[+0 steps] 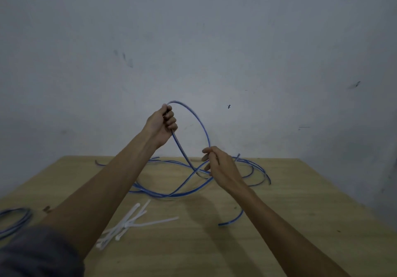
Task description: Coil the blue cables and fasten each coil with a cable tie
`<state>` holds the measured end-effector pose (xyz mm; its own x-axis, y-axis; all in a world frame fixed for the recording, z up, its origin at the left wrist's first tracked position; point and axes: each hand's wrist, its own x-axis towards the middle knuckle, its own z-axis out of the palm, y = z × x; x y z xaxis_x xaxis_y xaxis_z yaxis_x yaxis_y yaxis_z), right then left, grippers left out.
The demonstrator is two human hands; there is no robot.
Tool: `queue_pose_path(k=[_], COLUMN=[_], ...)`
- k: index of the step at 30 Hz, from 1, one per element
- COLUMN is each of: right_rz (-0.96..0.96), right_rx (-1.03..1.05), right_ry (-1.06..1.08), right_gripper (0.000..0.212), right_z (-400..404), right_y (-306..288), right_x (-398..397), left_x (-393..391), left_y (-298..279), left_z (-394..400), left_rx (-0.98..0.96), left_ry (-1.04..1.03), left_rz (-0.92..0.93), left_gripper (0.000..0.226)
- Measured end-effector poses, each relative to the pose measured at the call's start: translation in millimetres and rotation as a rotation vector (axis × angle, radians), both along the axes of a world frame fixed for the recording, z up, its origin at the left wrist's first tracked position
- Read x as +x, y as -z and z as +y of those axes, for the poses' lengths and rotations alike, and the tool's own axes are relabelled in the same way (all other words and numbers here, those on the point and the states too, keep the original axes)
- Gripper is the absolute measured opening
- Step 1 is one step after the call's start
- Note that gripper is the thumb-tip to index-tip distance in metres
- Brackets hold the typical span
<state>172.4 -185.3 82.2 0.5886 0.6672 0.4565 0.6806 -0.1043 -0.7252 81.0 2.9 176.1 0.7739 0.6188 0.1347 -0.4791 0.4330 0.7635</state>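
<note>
My left hand [161, 124] is raised above the wooden table [290, 212] and grips a blue cable [198, 122] in its fist. From that fist the cable arcs up and right, then down to my right hand [219, 165], which pinches it between thumb and fingers. Below my hands the cable trails onto the table in loose tangled loops [180, 190]. Several white cable ties [129, 223] lie in a loose heap at the near left of the table.
A finished-looking blue coil [15, 218] lies at the table's left edge, partly cut off by the frame. A loose blue cable end [232, 219] curls under my right forearm. A grey wall [236, 40] stands right behind the table.
</note>
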Motion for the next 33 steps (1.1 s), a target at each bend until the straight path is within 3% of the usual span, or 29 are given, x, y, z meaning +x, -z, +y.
queue_pose_path(k=[4,9,17,21,24,29,33], right_rz=[-0.084,-0.257,-0.172,-0.144,-0.101,-0.155,-0.151], right_rx=[-0.053,0.007,0.047,0.149,0.219,0.135,0.118], right_ry=[-0.068,-0.007,-0.005,0.047,0.100,0.080,0.071], right_gripper=[0.026,0.044,0.051,0.048,0.047,0.044,0.041], right_z=[2.2,18.2,33.4,34.3,36.7,34.4,35.9], right_y=[-6.1,-15.2,-30.0,-22.7,-18.5,-17.3,-19.2], right_x=[-4.5,-6.7,-8.4,-9.3,-9.7,-7.7,-12.4], left_x=[0.0,1.9,4.5,5.0,6.8,5.9,4.4], left_y=[5.1,13.5,27.1,28.1,30.3,33.7,32.7], left_z=[-3.2,-25.2,-46.8,-47.8,-48.6,-48.1,-50.2], left_rx=[0.011,0.140,0.393,0.417,0.331,0.391,0.444], left_ry=[0.041,0.131,0.120,0.085,0.080,0.103,0.115], left_rz=[-0.016,0.012,0.115,0.100,0.061,0.178,0.182], left_gripper=[0.029,0.029,0.035,0.034,0.027,0.043,0.032])
